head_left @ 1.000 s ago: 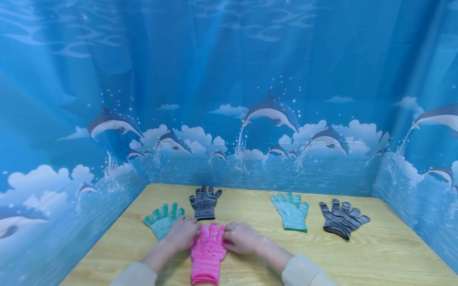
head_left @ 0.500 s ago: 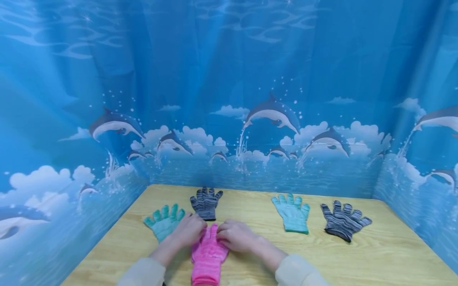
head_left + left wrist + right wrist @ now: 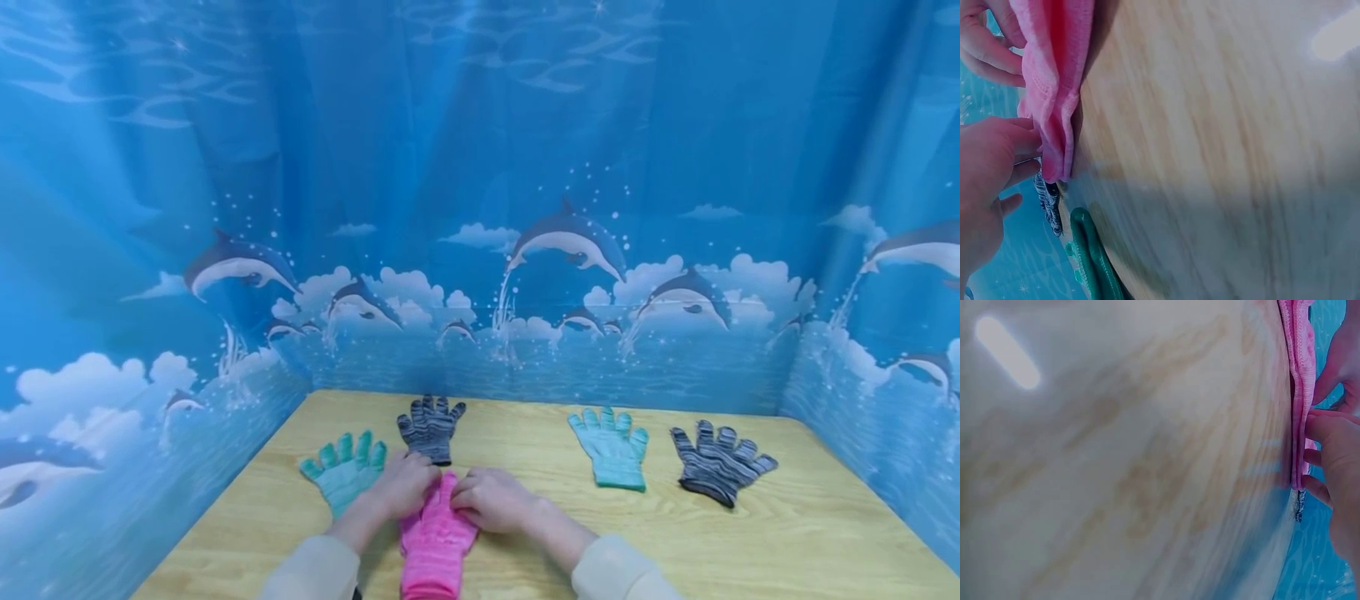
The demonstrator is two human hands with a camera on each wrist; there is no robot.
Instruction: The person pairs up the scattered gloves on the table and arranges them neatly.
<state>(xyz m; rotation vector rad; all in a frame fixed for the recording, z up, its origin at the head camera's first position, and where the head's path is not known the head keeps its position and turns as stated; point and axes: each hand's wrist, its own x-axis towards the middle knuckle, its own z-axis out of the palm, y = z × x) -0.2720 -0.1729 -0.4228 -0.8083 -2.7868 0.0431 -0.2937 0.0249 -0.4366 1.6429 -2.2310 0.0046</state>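
A pink knitted glove (image 3: 437, 542) lies near the table's front edge, its cuff toward the person and its fingers pointing away. From the left, my left hand (image 3: 407, 485) pinches the glove's finger area. Opposite it, my right hand (image 3: 497, 500) pinches the glove's fingers, curled over their right side. In the left wrist view the left hand (image 3: 994, 169) has its fingertips against the pink glove (image 3: 1054, 94). The right wrist view has the right hand (image 3: 1341, 459) with thumb and fingers at the glove's edge (image 3: 1300, 394). Some glove fingers are hidden under both hands.
A green glove (image 3: 347, 475) lies just left of the left hand. Behind the hands is a grey-black striped glove (image 3: 430, 431). Farther right lie another green glove (image 3: 613, 450) and another striped one (image 3: 718, 465). A blue dolphin-print curtain (image 3: 480, 208) borders the wooden table (image 3: 787, 533).
My left hand has moved right, over the pink glove's fingertips. The right hand has shifted slightly left onto its fingers. The pink glove and the other gloves stay in place.
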